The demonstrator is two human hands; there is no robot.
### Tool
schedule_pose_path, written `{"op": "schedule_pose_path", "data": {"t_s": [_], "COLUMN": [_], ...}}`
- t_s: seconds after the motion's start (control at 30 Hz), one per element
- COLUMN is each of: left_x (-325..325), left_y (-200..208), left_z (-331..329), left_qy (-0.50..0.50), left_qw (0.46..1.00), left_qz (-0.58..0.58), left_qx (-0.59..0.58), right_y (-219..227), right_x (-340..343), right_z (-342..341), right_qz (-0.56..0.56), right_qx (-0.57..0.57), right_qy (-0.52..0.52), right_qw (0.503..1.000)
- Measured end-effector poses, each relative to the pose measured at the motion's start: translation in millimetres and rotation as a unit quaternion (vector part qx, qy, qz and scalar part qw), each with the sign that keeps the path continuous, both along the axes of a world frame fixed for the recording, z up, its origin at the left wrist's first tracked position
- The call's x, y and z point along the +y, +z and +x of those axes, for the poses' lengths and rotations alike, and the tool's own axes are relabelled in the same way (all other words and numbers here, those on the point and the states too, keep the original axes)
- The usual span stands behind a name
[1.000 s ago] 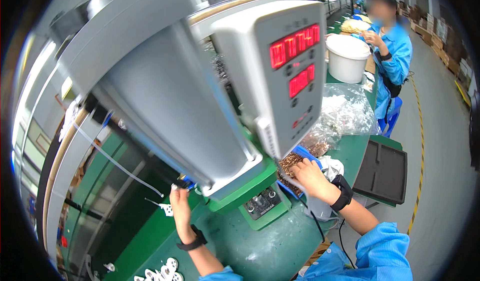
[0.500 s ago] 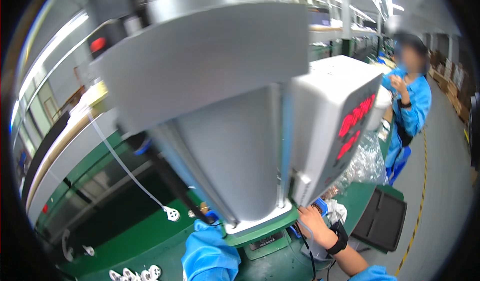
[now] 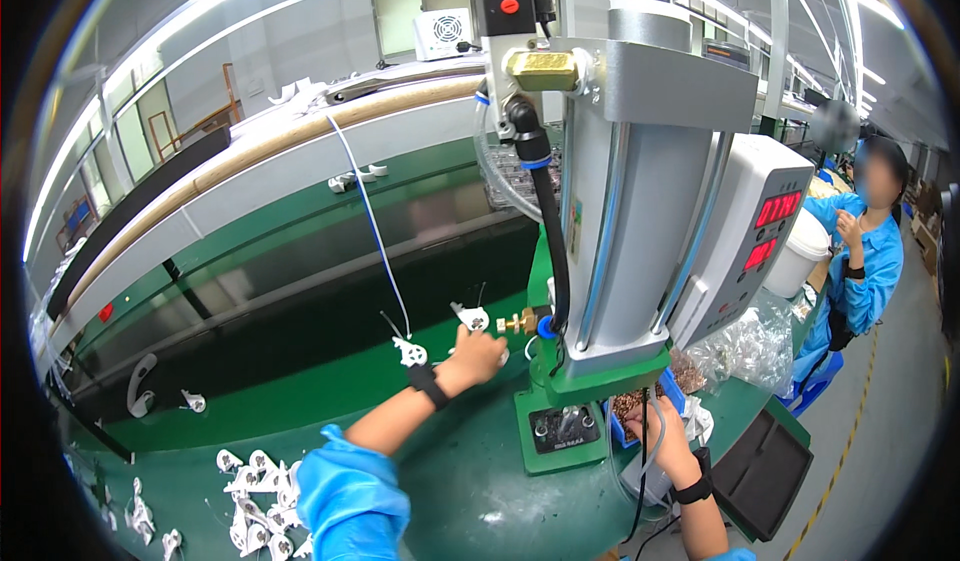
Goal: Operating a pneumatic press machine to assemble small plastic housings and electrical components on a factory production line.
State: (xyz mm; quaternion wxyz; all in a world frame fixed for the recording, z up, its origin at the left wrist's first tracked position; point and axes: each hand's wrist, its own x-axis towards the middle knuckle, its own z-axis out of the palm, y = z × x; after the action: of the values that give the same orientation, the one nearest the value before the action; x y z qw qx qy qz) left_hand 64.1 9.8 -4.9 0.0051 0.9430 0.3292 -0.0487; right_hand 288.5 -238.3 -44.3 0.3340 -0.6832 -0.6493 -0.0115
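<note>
My left hand (image 3: 474, 359) reaches to the back of the green bench, left of the press, its fingers curled with a bit of a white plastic part showing at their edge. Just beyond it lies a white plastic part (image 3: 472, 317), and another white part with a thin wire (image 3: 410, 351) lies by my wrist. My right hand (image 3: 664, 429) dips into a blue bin (image 3: 676, 398) of small copper-coloured pieces (image 3: 630, 403) beside the press, fingers bent together; what they pinch is too small to make out. The press (image 3: 640, 231) with its grey cylinder stands between my hands.
A pile of white plastic parts (image 3: 262, 501) lies at the front left. The press carries a control box (image 3: 745, 246) with red digits. Clear plastic bags (image 3: 750, 336), a white bucket (image 3: 797, 256) and a black tray (image 3: 752, 466) are on the right, where a co-worker in blue (image 3: 865, 246) stands.
The view has swung left and back, so the press appears further right and smaller. My left hand, hidden behind the press before, now shows at the back. My right hand is at the bin.
</note>
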Motion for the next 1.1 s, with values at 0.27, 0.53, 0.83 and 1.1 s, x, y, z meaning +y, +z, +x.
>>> {"op": "schedule_pose_path", "data": {"t_s": [0.27,0.53,0.83,1.1], "left_x": [-40.0,69.1,79.0,-29.5], "left_y": [4.9,-58.4,-39.3,78.4], "left_z": [-96.9,-80.1,-76.3,-108.1], "left_qy": [-0.030,-0.034,0.067,-0.042], "left_qw": [0.957,0.981,0.996,0.999], "left_qz": [-0.275,0.182,0.064,-0.006], "left_qx": [0.090,-0.057,-0.012,0.000], "right_y": [1.4,9.2,19.4,7.4], "right_x": [-6.3,-17.9,-33.0,-43.5], "right_z": [-9.5,-20.7,-20.5,-16.0], "right_qz": [0.011,0.004,0.032,0.019], "right_qx": [0.039,0.099,0.074,0.150], "right_qy": [-0.038,-0.040,-0.068,-0.048], "right_qw": [0.998,0.994,0.994,0.987]}}
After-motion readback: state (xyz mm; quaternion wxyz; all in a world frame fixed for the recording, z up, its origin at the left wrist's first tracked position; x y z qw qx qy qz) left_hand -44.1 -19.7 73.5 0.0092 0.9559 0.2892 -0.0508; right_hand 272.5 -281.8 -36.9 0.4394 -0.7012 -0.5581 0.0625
